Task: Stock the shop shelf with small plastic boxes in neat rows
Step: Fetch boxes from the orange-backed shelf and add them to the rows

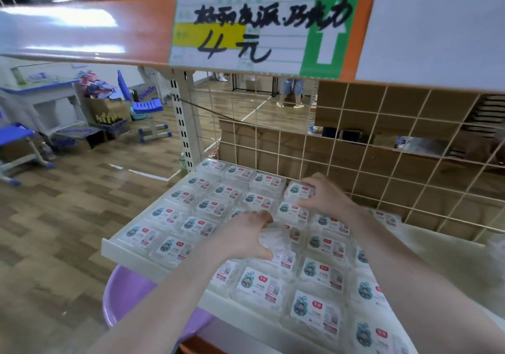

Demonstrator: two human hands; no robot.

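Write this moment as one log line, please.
left hand: presses clear plastic boxes | right hand: grips white-labelled clear plastic box, back row | cream metal shelf: partly stocked

**A shop floor mid-stocking**

Clearly a shop. Metal shelving with a slotted upright (182,124) and a wire grid back (382,146). On the upper shelf edge, a handwritten price tag (262,29) reading 4 yuan. Below, a white shelf (114,247) filled with rows of identical small plastic boxes (202,206) bearing barcoded labels. Beyond, cardboard cartons (109,107) of stock on a wood-pattern floor (54,217).
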